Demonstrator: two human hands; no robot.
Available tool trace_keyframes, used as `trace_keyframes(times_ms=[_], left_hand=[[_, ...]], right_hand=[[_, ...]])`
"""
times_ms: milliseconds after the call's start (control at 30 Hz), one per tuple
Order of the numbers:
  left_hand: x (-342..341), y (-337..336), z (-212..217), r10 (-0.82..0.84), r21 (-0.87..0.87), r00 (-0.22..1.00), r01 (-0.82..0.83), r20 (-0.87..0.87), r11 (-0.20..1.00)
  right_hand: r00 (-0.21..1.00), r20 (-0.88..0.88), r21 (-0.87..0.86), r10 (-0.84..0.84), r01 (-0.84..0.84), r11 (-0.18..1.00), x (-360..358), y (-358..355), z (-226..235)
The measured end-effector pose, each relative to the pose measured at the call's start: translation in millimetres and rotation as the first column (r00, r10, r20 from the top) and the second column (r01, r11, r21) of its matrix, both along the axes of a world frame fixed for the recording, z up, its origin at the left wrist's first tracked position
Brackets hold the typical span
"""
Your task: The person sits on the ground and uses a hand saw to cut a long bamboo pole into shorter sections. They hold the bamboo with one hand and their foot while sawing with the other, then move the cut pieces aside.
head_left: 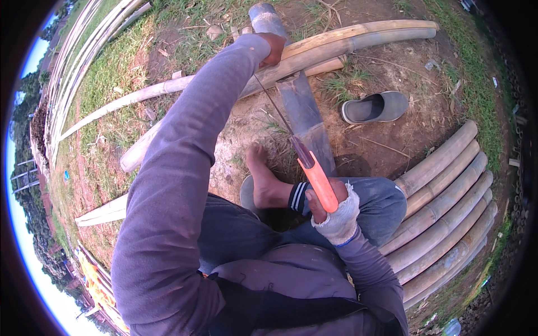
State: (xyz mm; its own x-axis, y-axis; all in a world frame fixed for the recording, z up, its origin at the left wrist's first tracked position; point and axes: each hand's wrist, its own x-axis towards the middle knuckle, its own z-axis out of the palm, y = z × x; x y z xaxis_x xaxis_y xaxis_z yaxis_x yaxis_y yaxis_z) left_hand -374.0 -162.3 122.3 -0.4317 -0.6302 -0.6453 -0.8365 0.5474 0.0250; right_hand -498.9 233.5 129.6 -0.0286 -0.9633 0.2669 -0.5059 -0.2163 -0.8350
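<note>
My right hand [340,215], in a white fingerless glove, is closed round the orange handle of a hand saw [317,182]. The saw's thin blade points up and left, its far end by the underside of a long bamboo pole [314,59]. My left arm reaches across to that pole, and my left hand [273,48] is closed on it, with most of the fingers hidden. The pole lies crosswise over a thicker, dark bamboo log [302,112]. My bare foot [262,176] rests on the ground near the log.
An empty grey slip-on shoe [376,107] lies right of the log. Several cut bamboo poles [443,196] lie side by side at the right. More long poles [89,61] stretch along the far left. Grass patches and bare soil surround them.
</note>
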Motion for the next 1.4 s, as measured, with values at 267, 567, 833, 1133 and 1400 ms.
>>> trace_keyframes(times_ms=[267,567,833,1133,1400], left_hand=[[1,0,-5,-0.084,-0.038,0.996,0.085,0.028,0.996],[7,-2,-9,-0.052,-0.017,0.999,0.052,-0.013,0.998],[11,-3,-10,-0.093,-0.068,0.996,0.093,0.001,0.993],[20,-10,-24,-0.109,-0.100,0.990,0.100,-0.089,0.990],[11,-3,-14,-0.031,-0.135,0.977,0.002,-0.211,0.991]], right_hand=[[0.999,-0.047,0.019,-0.018,0.019,1.000,22,-6,-14],[0.993,0.068,0.022,-0.099,0.097,0.995,32,-4,-26],[1.000,-0.019,0.018,-0.005,0.006,1.000,16,7,-14],[0.994,-0.039,0.027,-0.106,0.107,0.994,35,-45,-28],[0.997,0.054,-0.003,-0.061,0.061,0.998,31,-46,-29]])
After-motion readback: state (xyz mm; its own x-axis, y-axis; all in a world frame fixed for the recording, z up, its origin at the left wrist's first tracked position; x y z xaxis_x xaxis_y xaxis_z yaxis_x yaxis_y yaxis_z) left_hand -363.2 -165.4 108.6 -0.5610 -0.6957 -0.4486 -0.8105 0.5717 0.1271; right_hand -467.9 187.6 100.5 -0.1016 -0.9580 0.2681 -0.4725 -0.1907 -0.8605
